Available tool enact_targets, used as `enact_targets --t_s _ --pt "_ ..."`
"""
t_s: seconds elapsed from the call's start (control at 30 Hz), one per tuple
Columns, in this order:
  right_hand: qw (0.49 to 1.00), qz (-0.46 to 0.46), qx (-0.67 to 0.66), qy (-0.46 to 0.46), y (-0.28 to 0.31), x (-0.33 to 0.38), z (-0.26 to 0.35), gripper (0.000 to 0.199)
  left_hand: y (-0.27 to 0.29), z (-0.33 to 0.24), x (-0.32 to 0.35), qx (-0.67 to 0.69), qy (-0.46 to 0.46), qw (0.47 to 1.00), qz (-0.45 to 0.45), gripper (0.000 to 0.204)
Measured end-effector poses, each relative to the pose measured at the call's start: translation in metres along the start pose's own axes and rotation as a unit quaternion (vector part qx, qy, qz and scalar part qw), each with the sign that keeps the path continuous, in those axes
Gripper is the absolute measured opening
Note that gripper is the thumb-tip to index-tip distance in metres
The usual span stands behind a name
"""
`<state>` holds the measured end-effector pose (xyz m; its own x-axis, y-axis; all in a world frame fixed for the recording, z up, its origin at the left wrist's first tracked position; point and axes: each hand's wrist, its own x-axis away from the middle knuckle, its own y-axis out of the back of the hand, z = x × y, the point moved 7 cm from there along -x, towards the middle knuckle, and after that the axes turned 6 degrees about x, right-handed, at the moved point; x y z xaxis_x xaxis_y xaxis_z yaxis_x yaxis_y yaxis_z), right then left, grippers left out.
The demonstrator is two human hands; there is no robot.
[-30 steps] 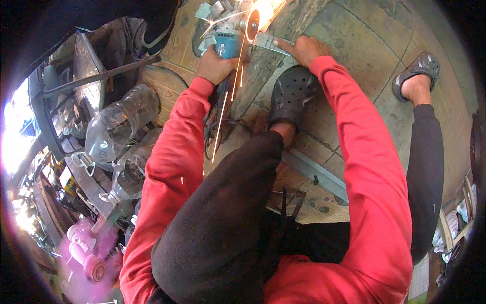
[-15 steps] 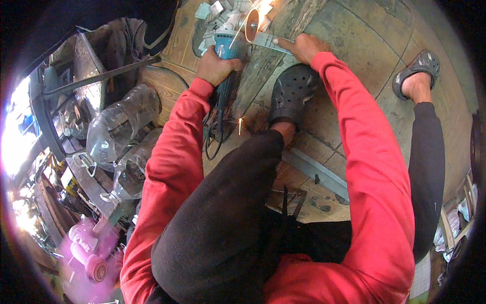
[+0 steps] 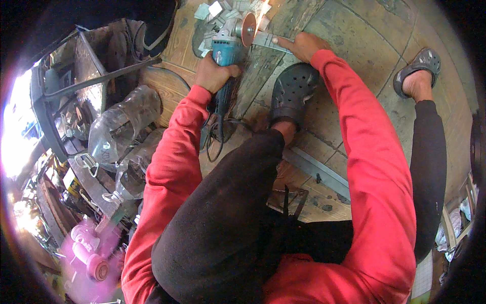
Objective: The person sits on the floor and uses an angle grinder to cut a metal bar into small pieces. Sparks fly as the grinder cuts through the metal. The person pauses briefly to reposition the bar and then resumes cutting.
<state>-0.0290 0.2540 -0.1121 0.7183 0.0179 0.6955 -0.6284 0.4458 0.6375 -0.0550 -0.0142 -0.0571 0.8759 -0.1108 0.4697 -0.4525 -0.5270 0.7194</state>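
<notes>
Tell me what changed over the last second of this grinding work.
The long trail of sparks that ran down past the left hand a second ago has shrunk to a short bright burst at the disc of the angle grinder. Otherwise little moved: the left hand still grips the grinder, the right hand still presses the metal strip to the floor, and the foot in the dark clog stays beside it.

L hand fingers curled in tight grip, R hand pressed flat, both arms extended fwd, red sleeves
</notes>
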Motion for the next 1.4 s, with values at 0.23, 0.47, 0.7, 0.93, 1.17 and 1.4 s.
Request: enact_targets --t_s 0.23,0.47,0.7,0.93,1.17,1.4 --pt "1.000 -0.002 -0.006 0.013 0.000 0.001 0.003 0.093 -0.002 0.008 0.001 0.032 -0.003 0.999 0.026 0.071" --pt "0.997 -0.052 -0.016 0.058 0.004 0.007 -0.002 0.084 0.001 -0.004 0.030 -0.014 0.066 0.997 0.024 0.067" --pt "0.996 -0.089 -0.020 0.017 0.004 0.017 0.003 0.064 -0.014 0.020 0.024 0.148 0.034 0.988 0.036 0.071" --pt "0.953 -0.153 -0.070 0.253 -0.018 0.098 0.065 0.095 -0.046 0.037 0.053 0.721 0.194 0.642 0.173 0.051" --pt "0.893 0.080 -0.122 0.426 -0.065 0.144 0.153 0.108 -0.026 0.048 0.077 0.796 0.118 0.593 0.035 0.047" --pt "0.865 0.037 0.014 0.500 -0.071 0.145 0.163 0.091 -0.041 0.043 0.103 0.884 0.090 0.458 0.032 0.056"
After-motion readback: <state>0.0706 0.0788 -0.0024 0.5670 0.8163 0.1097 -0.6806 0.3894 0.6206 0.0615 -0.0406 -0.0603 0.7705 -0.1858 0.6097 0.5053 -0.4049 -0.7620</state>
